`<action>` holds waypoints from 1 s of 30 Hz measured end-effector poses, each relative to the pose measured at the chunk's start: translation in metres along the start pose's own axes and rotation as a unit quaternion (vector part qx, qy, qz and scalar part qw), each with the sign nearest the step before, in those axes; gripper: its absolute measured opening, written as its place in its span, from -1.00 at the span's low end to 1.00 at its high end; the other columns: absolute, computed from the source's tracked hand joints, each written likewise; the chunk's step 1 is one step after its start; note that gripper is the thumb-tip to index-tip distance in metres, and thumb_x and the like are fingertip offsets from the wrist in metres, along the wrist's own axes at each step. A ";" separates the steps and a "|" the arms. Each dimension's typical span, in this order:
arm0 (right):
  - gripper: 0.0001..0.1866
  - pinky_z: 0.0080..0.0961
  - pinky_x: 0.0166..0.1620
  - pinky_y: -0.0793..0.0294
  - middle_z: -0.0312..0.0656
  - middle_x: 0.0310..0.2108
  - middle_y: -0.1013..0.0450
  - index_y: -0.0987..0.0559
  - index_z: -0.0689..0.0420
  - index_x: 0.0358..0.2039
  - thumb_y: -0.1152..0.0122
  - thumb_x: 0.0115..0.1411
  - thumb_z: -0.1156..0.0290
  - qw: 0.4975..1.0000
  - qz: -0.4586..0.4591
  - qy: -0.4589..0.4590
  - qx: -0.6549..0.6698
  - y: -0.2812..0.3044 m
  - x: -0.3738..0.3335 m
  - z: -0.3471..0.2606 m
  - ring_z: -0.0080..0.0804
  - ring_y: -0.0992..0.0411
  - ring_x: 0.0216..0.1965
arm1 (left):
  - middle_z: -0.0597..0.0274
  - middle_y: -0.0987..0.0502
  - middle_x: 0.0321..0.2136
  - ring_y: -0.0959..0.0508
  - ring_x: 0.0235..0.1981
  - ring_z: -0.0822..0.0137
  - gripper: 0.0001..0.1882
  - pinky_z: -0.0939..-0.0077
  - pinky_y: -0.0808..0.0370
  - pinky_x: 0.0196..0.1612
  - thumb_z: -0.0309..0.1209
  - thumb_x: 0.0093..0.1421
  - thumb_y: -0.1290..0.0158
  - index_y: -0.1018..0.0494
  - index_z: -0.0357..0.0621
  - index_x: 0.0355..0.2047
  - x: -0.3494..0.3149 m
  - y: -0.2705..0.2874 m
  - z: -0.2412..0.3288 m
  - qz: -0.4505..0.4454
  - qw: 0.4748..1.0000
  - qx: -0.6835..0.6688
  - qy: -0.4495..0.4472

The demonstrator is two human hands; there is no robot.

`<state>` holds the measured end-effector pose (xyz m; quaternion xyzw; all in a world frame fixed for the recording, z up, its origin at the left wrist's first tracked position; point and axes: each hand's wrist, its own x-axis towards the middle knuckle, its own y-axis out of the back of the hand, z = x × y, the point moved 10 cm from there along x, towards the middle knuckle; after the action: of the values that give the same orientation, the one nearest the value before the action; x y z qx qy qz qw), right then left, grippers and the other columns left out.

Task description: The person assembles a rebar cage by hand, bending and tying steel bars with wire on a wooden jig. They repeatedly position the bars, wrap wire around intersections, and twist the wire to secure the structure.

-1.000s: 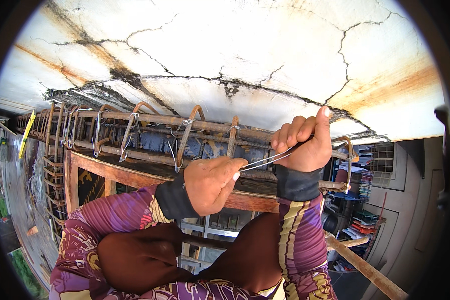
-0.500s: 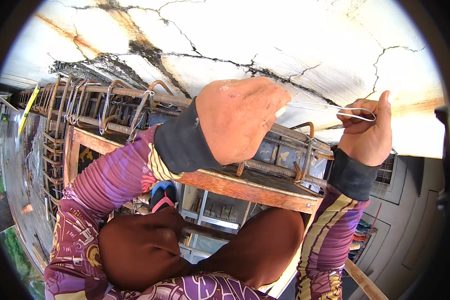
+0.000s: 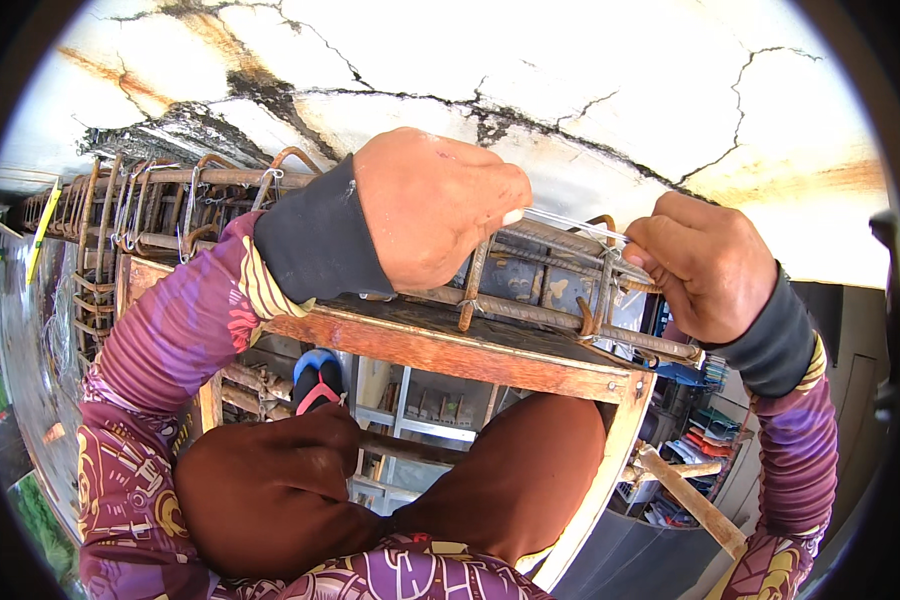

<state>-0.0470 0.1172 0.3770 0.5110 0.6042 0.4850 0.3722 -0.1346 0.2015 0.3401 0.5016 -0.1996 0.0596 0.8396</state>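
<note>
My left hand is closed in a pinch on one end of a thin, pale tie wire, back of the hand up. The doubled wire runs taut to my right hand, whose thumb and fingers are closed on its other end. Both hands are just above a rusty rebar cage of ribbed bars and bent stirrups. The right hand is beside a stirrup near the cage's right end. Wire ties loop round several bars farther left.
A cracked white wall rises behind the cage. The cage rests along a wooden form board, near my knees. Below are a slipper and metal framing. A yellow strip stands far left; stacked items lie lower right.
My right hand has turned over and closed on the wire's looped end, coming down to the stirrup. My left hand has shifted left and slightly up in the picture, still pinching the wire.
</note>
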 end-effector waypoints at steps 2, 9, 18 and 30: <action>-0.92 -0.22 -0.47 -0.41 -0.11 -0.55 -0.37 -0.52 0.22 -0.48 -0.27 0.03 0.57 1.000 0.020 -0.001 -0.009 0.001 0.003 0.003 -0.07 -0.43 -0.50 | 0.07 -0.53 -0.42 -0.53 -0.42 -0.02 -0.83 0.23 -0.49 -0.38 -0.54 0.17 -0.02 -0.49 -0.21 -0.22 0.002 0.000 -0.004 -0.007 1.000 -0.024 0.001; -0.93 -0.25 -0.44 -0.39 -0.10 -0.56 -0.36 -0.57 0.26 -0.39 -0.22 0.07 0.59 0.998 0.055 0.007 0.020 0.011 -0.008 0.019 -0.10 -0.41 -0.50 | 0.00 -0.52 -0.48 -0.54 -0.44 -0.04 -0.86 0.22 -0.48 -0.37 -0.46 0.26 0.01 -0.50 -0.23 -0.25 0.021 -0.003 -0.006 -0.051 0.998 0.004 0.037; -0.95 -0.23 -0.37 -0.50 -0.12 -0.52 -0.46 -0.62 0.14 -0.47 -0.23 0.00 0.53 0.999 0.024 -0.020 -0.010 -0.001 -0.020 0.034 -0.09 -0.50 -0.43 | 0.02 -0.53 -0.51 -0.54 -0.48 0.00 -0.86 0.24 -0.49 -0.40 -0.45 0.26 0.00 -0.52 -0.22 -0.27 0.031 -0.027 0.000 -0.089 0.995 -0.037 0.015; -0.84 -0.30 -0.51 -0.36 -0.18 -0.63 -0.41 -0.60 0.15 -0.57 -0.38 0.04 0.37 0.960 0.195 -0.156 -0.128 0.020 -0.034 0.052 -0.18 -0.40 -0.59 | 0.08 -0.61 -0.48 -0.62 -0.51 0.34 -0.79 0.52 -0.58 -0.43 -0.38 0.34 0.04 -0.49 -0.29 -0.24 0.003 -0.076 0.002 -0.118 0.741 -0.513 0.416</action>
<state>0.0135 0.0949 0.3813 0.6360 0.3601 0.5361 0.4223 -0.1093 0.1620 0.2799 -0.0603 0.2303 0.0516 0.9699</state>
